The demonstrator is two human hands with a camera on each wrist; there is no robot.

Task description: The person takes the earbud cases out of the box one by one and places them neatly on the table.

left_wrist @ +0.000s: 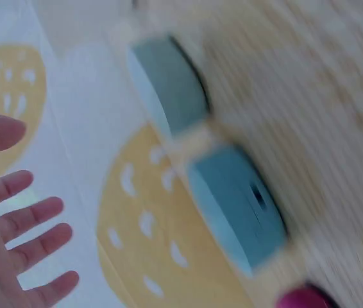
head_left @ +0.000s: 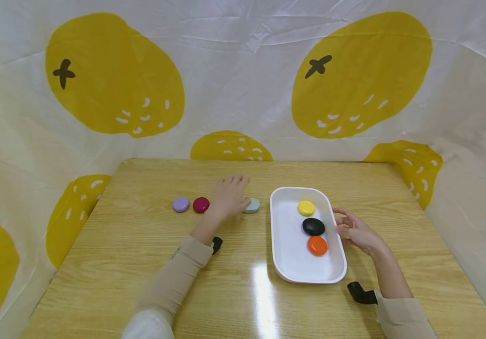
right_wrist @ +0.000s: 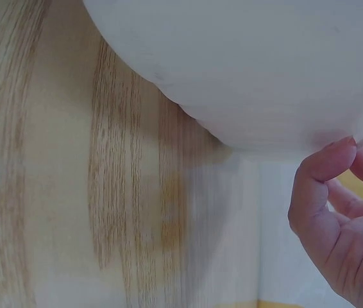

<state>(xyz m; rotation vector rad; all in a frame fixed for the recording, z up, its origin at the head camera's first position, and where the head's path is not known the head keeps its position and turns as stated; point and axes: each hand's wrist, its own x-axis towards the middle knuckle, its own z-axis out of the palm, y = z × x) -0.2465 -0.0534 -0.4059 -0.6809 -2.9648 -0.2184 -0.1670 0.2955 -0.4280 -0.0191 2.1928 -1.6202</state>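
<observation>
My left hand (head_left: 228,197) is above the table with its fingers spread and nothing in them. Under or just behind it, hidden in the head view, is a blue block (left_wrist: 236,205) with a small dark slot. Beside that lie a pale green block (head_left: 252,205), a magenta disc (head_left: 201,205) and a lilac disc (head_left: 181,204). My right hand (head_left: 359,234) holds the right wall of a white tray (head_left: 285,254), thumb and fingers bent at its rim. Inside the tray are a yellow disc (head_left: 306,207), a black oval piece (head_left: 313,226) and an orange disc (head_left: 317,245).
The wooden table (head_left: 111,263) reaches back to a white curtain (head_left: 238,84) with yellow fruit prints, which also hangs at both sides. Black wrist-worn camera parts (head_left: 361,293) stick out near both forearms.
</observation>
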